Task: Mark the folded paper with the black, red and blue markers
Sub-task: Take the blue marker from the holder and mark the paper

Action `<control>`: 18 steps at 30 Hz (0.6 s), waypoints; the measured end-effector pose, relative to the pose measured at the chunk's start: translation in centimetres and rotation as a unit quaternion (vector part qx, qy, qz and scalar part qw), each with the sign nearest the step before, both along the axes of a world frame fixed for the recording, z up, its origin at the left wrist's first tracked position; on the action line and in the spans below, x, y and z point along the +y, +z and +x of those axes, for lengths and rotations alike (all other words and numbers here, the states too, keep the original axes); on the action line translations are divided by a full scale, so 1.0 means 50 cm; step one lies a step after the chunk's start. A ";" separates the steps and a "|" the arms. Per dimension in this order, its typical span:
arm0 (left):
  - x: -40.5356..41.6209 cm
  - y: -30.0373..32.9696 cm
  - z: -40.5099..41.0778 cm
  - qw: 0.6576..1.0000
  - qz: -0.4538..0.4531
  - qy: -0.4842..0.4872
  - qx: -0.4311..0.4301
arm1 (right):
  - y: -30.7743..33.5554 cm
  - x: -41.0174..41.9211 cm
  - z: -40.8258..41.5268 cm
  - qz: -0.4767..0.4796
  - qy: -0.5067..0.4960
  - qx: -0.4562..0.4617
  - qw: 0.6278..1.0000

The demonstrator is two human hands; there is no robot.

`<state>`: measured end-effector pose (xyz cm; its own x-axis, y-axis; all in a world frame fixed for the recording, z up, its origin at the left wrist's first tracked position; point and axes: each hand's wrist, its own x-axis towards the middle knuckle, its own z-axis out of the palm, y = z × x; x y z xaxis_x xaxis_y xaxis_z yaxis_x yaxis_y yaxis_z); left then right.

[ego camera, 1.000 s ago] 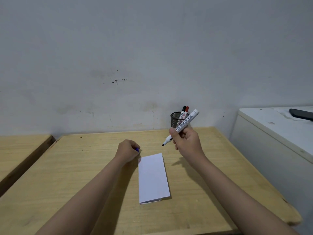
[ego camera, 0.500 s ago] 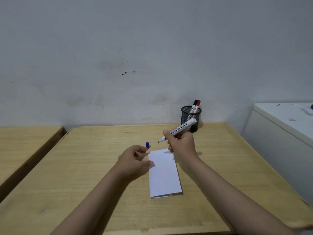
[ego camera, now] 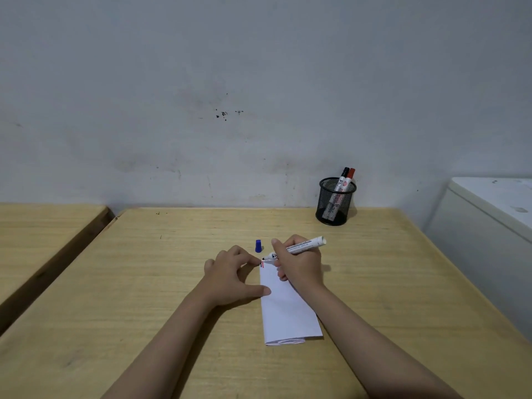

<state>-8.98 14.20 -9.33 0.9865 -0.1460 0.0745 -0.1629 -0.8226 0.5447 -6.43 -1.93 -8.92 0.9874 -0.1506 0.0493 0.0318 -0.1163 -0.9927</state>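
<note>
A folded white paper (ego camera: 288, 312) lies on the wooden table (ego camera: 144, 283). My left hand (ego camera: 233, 276) rests on the paper's left edge, thumb and fingertips pressing it flat. My right hand (ego camera: 299, 266) grips an uncapped white marker (ego camera: 299, 247), its tip touching the paper's far left corner, where small red and black marks show. A blue marker cap (ego camera: 258, 245) stands on the table just beyond the paper. A black marker (ego camera: 341, 180) and a red marker (ego camera: 349, 177) stand capped in a black mesh cup (ego camera: 334, 207) at the back right.
A second wooden table (ego camera: 43, 231) sits to the left across a narrow gap. A white cabinet (ego camera: 489, 226) stands at the right, close to the table's edge. A grey wall runs along the back.
My right hand has lowered the marker's tip onto the paper's far left corner. My left hand let go of the blue cap, which stands on the table, and moved onto the paper.
</note>
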 end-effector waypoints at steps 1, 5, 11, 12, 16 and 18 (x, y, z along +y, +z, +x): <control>0.002 -0.001 0.001 1.000 0.006 -0.006 -0.004 | -0.001 -0.001 0.002 0.006 -0.004 0.003 1.000; 0.002 -0.008 0.002 1.000 0.008 -0.006 -0.029 | -0.004 -0.001 0.008 0.008 -0.013 0.011 1.000; -0.004 -0.016 0.006 0.998 0.029 0.001 -0.060 | -0.011 -0.002 0.011 0.002 -0.009 0.008 1.000; -0.004 -0.017 0.006 0.998 0.033 0.001 -0.062 | -0.012 -0.002 0.011 -0.001 -0.009 0.007 1.000; -0.004 -0.021 0.007 0.995 0.059 -0.001 -0.077 | -0.013 0.002 0.012 -0.015 -0.010 0.010 1.000; -0.006 -0.022 0.006 0.994 0.071 -0.001 -0.085 | -0.014 0.003 0.014 -0.020 -0.005 0.011 1.000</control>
